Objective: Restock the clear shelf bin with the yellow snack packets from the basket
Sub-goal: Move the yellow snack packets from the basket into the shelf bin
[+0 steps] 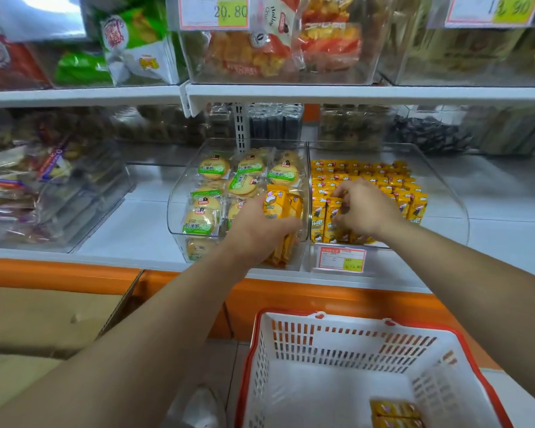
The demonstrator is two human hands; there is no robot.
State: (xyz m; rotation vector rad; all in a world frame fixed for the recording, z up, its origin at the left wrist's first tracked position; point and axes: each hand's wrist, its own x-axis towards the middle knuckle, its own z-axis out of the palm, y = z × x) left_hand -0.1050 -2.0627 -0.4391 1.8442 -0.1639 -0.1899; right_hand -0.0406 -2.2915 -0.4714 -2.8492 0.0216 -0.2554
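Standing upright in rows, yellow packets (pixel 383 180) crowd the bin (pixel 445 177); walls clear.

The clear bin (pixel 445 193) at centre right lay open on top beneath the upper shelf (pixel 352 94). Yellow packets (pixel 368 174) crowded its front and left, leaving room along its right wall. Its left wall (pixel 308 180) stood between my left grip (pixel 260 227) and right grip (pixel 365 211).
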